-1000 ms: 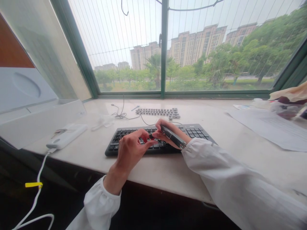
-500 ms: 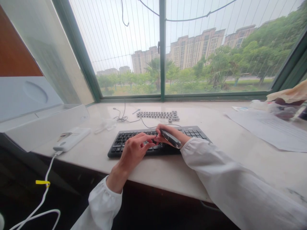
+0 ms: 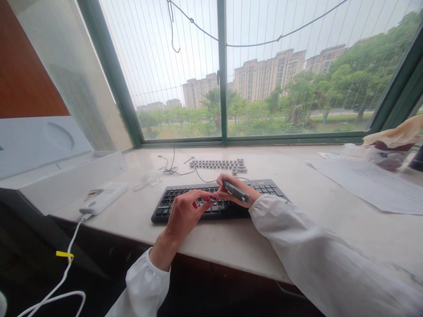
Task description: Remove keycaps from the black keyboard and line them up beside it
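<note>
A black keyboard (image 3: pixel 158 211) lies near the front edge of the desk, many of its middle keys without caps. Over its middle, my left hand (image 3: pixel 187 211) pinches a small dark keycap (image 3: pixel 213 199) between thumb and forefinger. Beside it, my right hand (image 3: pixel 228 187) is closed around a dark elongated tool with a metallic edge (image 3: pixel 237 192), whose far end points back toward the wrist. The right fingertips meet the left ones at the keycap. Behind the keyboard, loose keycaps (image 3: pixel 218 164) stand in rows. Keys below my hands are partly hidden.
A coiled cable (image 3: pixel 170 169) and a small blue stick (image 3: pixel 189 160) lie behind the keyboard. At left are a white power strip (image 3: pixel 104 198), clear plastic (image 3: pixel 148 178) and a white box (image 3: pixel 76 178). Papers (image 3: pixel 370 185) lie at right, below the window (image 3: pixel 224 88).
The view has tilted up slightly, so everything sits lower. My left fingers have drawn back a little and the keycap between them shows more clearly. The right hand keeps its tool.
</note>
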The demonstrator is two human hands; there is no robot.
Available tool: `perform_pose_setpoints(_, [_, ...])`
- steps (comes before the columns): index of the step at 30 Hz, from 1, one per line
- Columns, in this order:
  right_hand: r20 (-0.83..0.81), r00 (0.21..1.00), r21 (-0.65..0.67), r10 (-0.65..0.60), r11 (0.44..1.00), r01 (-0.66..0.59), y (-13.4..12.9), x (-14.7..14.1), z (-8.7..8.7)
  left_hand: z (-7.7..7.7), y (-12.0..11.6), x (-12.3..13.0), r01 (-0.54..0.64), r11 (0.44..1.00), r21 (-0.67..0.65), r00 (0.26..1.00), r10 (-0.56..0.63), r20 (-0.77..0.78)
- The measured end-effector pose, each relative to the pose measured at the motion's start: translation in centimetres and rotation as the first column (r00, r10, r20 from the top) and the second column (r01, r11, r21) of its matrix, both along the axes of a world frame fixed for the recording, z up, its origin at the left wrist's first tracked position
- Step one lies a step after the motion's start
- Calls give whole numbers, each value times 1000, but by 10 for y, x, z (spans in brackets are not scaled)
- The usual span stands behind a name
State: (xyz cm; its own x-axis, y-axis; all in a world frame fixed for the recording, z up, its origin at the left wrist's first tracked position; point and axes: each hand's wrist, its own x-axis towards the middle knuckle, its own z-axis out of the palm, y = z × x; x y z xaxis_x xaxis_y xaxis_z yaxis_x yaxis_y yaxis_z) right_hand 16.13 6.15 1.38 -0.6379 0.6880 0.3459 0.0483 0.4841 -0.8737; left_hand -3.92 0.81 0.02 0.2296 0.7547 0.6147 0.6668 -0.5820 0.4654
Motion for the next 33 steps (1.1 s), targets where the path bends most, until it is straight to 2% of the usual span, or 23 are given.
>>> perform_pose_setpoints(6, [19, 1000, -8, 2, 1000, -2, 2, 1, -4, 2, -1, 1, 25, 1000, -18, 1000, -25, -15])
perform_pose_setpoints(9, [7, 1000, 4, -15, 1000, 15, 4, 1, -4, 2, -1, 1, -8, 1000, -13, 1000, 8, -17])
perform_pose_setpoints(11, [12, 997, 42, -76, 996, 76, 7, 2, -3, 1, 0, 1, -45, 999, -7, 999, 45, -10])
perform_pose_setpoints(13, [25, 979, 101, -203, 975, 200, 11, 6, -2, 1, 0, 0, -74, 997, -3, 997, 74, 0])
perform_pose_setpoints(15, [64, 917, 177, -394, 909, 378, 16, 13, -2, 0, 1, 0, -87, 996, -3, 996, 87, 6])
perform_pose_setpoints(16, [106, 853, 232, -510, 847, 478, 18, 17, -1, 0, 1, 0, -91, 996, -3, 996, 91, 7])
perform_pose_setpoints(18, [197, 645, 375, -738, 665, 646, 21, 24, 0, 0, 1, 0, -99, 995, -1, 995, 99, 8])
perform_pose_setpoints(19, [236, 529, 438, -815, 575, 691, 21, 28, 1, 1, 1, 0, -103, 995, 1, 995, 103, 9])
perform_pose_setpoints(20, [269, 426, 485, -864, 503, 715, 21, 30, 2, 1, 0, 0, -106, 994, 3, 994, 106, 10])
perform_pose_setpoints(21, [298, 347, 513, -889, 456, 728, 20, 32, 4, 1, 0, 0, -108, 994, 4, 994, 108, 11])
perform_pose_setpoints(23, [338, 262, 527, -904, 413, 743, 18, 35, 10, 1, -1, 1, -105, 994, 4, 994, 105, 12])
perform_pose_setpoints(25, [357, 221, 517, -907, 390, 762, 16, 36, 15, 1, -1, 3, -94, 996, 3, 996, 94, 7])
perform_pose_setpoints(29, [386, 195, 471, -902, 374, 799, 14, 34, 19, 1, -3, 5, -77, 997, 24, 997, 78, -23])
perform_pose_setpoints(33, [431, 185, 455, -883, 390, 800, 15, 32, 19, 1, -4, 8, -96, 994, 50, 994, 99, -49])
